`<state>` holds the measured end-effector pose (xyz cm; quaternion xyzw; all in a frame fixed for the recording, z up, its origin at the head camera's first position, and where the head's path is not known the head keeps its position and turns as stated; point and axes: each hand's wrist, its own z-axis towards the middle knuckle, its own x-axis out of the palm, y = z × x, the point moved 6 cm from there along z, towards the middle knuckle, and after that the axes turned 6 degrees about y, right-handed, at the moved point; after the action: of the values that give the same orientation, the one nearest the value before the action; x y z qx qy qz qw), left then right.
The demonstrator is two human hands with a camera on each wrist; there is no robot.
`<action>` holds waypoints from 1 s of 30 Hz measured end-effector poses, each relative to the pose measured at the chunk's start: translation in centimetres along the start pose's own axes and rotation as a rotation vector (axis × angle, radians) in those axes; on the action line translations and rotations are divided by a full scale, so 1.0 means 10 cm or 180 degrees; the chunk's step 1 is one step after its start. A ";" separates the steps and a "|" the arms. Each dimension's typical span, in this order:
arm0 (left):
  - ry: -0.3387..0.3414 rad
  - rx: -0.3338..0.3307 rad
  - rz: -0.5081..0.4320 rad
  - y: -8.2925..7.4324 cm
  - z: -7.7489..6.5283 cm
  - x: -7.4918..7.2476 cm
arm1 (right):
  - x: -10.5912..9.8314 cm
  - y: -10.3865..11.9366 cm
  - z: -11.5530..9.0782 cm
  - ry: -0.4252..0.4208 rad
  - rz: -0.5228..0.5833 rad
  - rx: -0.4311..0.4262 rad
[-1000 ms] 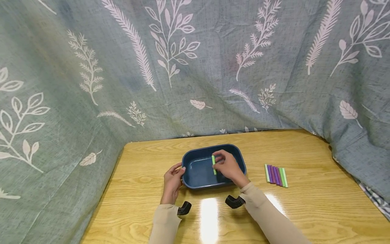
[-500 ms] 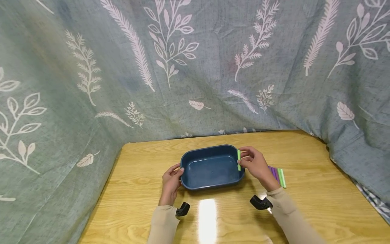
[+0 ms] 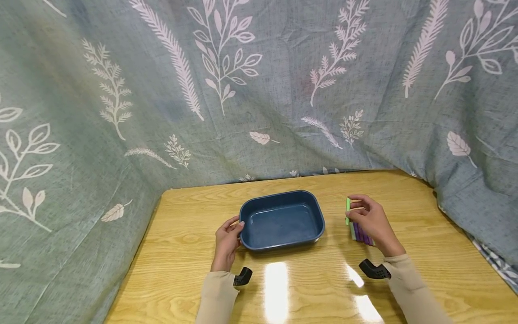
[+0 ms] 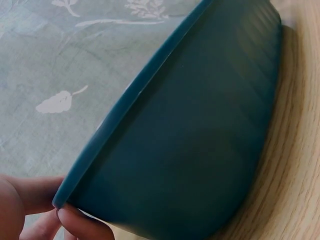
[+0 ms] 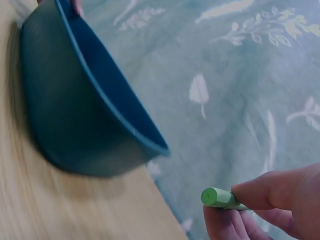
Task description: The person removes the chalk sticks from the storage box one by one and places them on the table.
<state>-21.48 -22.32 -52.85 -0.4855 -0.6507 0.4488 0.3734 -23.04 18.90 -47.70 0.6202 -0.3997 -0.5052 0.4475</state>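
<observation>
My left hand [image 3: 227,240] grips the left rim of a dark blue plastic tub [image 3: 283,222], thumb on top. In the left wrist view its fingers [image 4: 82,225] pinch the corner of that rim. Out to the right of the tub, my right hand [image 3: 373,224] pinches a light green stick of chalk [image 3: 347,211] between thumb and fingers. The chalk's round end [image 5: 210,196] faces the camera in the right wrist view. Just below this hand lies a row of purple and green chalk sticks [image 3: 361,234], partly hidden by the hand. The tub's inside shows a bare bottom.
The wooden table [image 3: 194,202] carries everything. A grey-green curtain with white leaf prints [image 3: 259,90] hangs behind the table and along both sides. Black curved wrist mounts [image 3: 374,270] stick out from both sleeves.
My right hand has moved right, from over the tub to above the chalk row, carrying the green chalk along. The left hand has stayed on the rim.
</observation>
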 end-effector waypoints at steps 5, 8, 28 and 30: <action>-0.0021 0.0008 0.0006 -0.01 -0.01 0.00 | -0.19 -0.14 -0.09 -0.0054 -0.0183 0.0089; -0.0027 0.0013 0.0024 -0.01 0.00 0.00 | -0.30 -0.22 -0.14 -0.0116 -0.0197 0.0144; -0.0053 0.0002 0.0062 0.00 0.00 0.00 | -0.66 -0.68 -0.40 -0.0244 -0.0851 0.0382; -0.0064 0.0002 0.0072 0.00 0.00 0.00 | -0.65 -0.70 -0.40 -0.0268 -0.0920 0.0358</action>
<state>-21.50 -22.28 -52.88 -0.4882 -0.6487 0.4580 0.3619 -19.90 27.64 -52.27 0.6736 -0.3524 -0.5668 0.3176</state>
